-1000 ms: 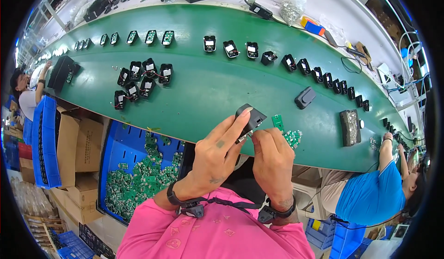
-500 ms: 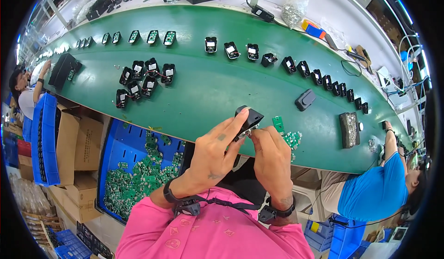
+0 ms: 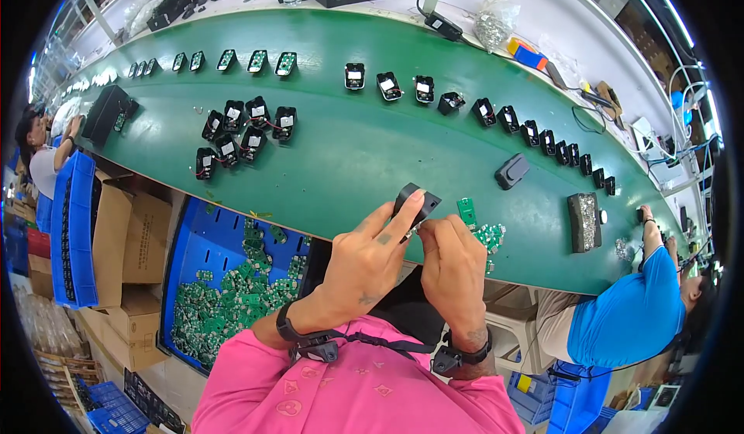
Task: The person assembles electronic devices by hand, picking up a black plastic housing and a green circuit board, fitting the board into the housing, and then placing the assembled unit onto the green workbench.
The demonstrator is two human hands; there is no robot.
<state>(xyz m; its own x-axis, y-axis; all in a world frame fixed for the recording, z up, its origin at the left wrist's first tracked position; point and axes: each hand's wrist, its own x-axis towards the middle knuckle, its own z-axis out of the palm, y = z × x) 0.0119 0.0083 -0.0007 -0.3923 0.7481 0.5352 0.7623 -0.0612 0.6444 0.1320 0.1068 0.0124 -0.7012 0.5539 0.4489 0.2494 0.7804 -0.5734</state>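
Observation:
My left hand (image 3: 360, 267) is closed around a small black plastic housing (image 3: 419, 204), its index finger laid along the top. The housing is tilted, and its inside is mostly hidden by my fingers. My right hand (image 3: 452, 267) is pinched against the housing's lower right side; whatever lies between those fingertips is too small to make out. Just right of that hand, green circuit boards (image 3: 489, 237) lie in a small pile at the table's near edge, with one longer green board (image 3: 466, 211) beside them.
A curved row of black housings (image 3: 424, 88) crosses the green table (image 3: 341, 163). Several more housings (image 3: 253, 141) cluster left. A closed black case (image 3: 511, 170) and a dark block (image 3: 584, 222) lie right. A blue bin (image 3: 178, 279) of green boards stands below. Co-workers (image 3: 628, 310) sit at both sides.
The housing has turned slightly in my left hand, so less of its inside shows. Both hands stay close together at nearly the same place.

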